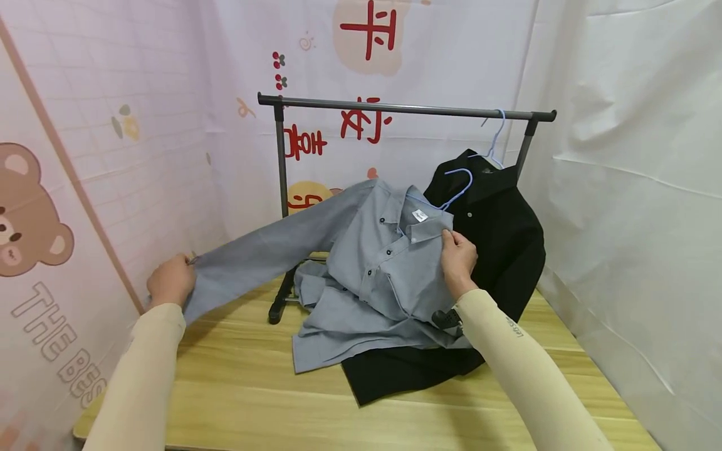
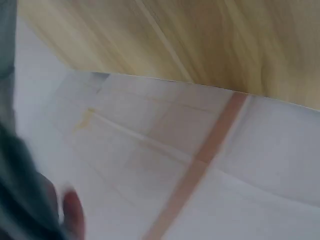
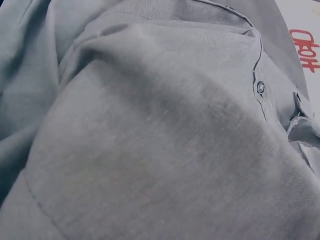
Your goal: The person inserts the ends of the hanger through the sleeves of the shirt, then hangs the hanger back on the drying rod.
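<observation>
A grey-blue button-up shirt is lifted in front of the rack, its lower part bunched on the table. My left hand grips the end of one sleeve and holds it stretched out to the left. With thumb and fingers, my right hand pinches the shirt near the collar. A light blue hanger sticks out of the neck opening, its hook off the rail. In the left wrist view, blurred fingertips show beside cloth. Shirt fabric fills the right wrist view, hiding the right hand.
Behind the shirt, a black shirt hangs from a blue hanger at the right end of the rack rail. Its dark cloth reaches the wooden table. Printed curtains enclose the back and sides.
</observation>
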Demonstrator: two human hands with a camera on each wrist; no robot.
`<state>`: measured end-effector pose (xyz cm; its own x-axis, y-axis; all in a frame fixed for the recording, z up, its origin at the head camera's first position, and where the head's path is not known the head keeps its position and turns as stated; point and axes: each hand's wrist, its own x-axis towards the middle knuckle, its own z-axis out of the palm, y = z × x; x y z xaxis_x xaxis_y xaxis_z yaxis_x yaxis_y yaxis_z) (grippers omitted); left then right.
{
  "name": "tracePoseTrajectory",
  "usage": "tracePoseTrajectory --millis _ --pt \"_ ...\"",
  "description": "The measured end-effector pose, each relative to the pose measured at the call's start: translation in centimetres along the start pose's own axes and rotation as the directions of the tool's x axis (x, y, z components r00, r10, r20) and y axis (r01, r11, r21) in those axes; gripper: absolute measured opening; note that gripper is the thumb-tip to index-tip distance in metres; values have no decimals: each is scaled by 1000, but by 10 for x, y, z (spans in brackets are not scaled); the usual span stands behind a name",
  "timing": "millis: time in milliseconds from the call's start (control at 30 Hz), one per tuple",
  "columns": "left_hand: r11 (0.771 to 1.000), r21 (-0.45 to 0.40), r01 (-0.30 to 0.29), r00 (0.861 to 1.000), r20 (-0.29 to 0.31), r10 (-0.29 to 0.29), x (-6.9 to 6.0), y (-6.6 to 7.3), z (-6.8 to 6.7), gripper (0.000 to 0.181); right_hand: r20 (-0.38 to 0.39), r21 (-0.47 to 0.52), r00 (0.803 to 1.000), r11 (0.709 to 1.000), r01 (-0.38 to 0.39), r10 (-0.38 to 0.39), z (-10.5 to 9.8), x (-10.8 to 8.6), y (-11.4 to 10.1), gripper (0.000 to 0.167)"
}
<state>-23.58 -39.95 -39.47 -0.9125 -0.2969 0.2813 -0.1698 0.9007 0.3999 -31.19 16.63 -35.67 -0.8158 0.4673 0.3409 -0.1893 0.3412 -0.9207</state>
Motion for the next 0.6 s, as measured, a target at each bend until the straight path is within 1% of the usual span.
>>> tracePoseTrajectory --millis 33,67,133,200,267,367,400,433,467,500,533,600 --pt "1000 23 4 999 -42 -3 1 2 3 26 5 0 1000 1000 -1 1 1 0 0 32" --pt "999 42 -7 997 -75 10 2 5 6 27 10 2 1000 1000 -3 3 2 0 0 32" --pt "997 67 -47 991 -119 54 3 15 16 30 19 -2 1000 1000 -2 2 5 -1 0 32" --pt "991 71 -110 982 -144 119 3 29 27 32 20 -2 1000 1000 3 -3 7 -2 0 32" --pt "980 65 -188 971 -138 195 2 46 38 29 17 2 1000 1000 10 -10 8 -3 0 31" --pt "954 46 -297 952 -64 299 1 75 54 18 15 10 1000 1000 16 -16 9 -4 0 31" --pt "945 29 -325 945 -24 325 -1 84 60 14 12 10 1000 1000 18 -18 9 -4 0 31" --pt "940 13 -340 940 20 339 -3 94 67 14 13 9 1000 1000 20 -20 9 -4 -1 32" --pt "939 -1 -345 937 69 344 -5 103 74 14 15 6 1000 1000 18 -18 9 -4 0 32" --pt "941 -16 -338 934 119 337 -8 113 81 17 16 8 1000 1000 17 -17 9 -4 -1 32" --pt "945 -26 -326 931 164 326 -11 121 89 22 16 8 1000 1000 16 -16 10 -4 -1 32" --pt "957 -40 -286 924 252 286 -16 136 104 36 17 4 1000 1000 12 -13 11 -5 -1 33"
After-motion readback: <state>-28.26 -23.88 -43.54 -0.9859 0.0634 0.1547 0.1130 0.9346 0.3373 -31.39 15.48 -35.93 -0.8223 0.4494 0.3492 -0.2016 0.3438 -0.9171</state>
